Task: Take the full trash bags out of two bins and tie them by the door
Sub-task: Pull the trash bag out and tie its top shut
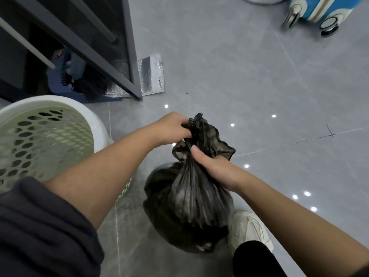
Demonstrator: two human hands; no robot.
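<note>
Both hands grasp the upright black trash bag (189, 196): right hand (211, 166) clenches the gathered neck, left hand (171, 126) pinches the loose mouth directly above.

No legible text, brand, number or sign in my view. Checked trash bag (191, 198), laundry basket (90, 118), blue suitcase (327, 8): nothing readable on any.

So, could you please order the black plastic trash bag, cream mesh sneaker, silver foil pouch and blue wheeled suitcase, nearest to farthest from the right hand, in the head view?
1. Black plastic trash bag: gripped by the right hand.
2. Cream mesh sneaker: floor, just below.
3. Silver foil pouch: ahead, left.
4. Blue wheeled suitcase: far ahead, right.
</note>
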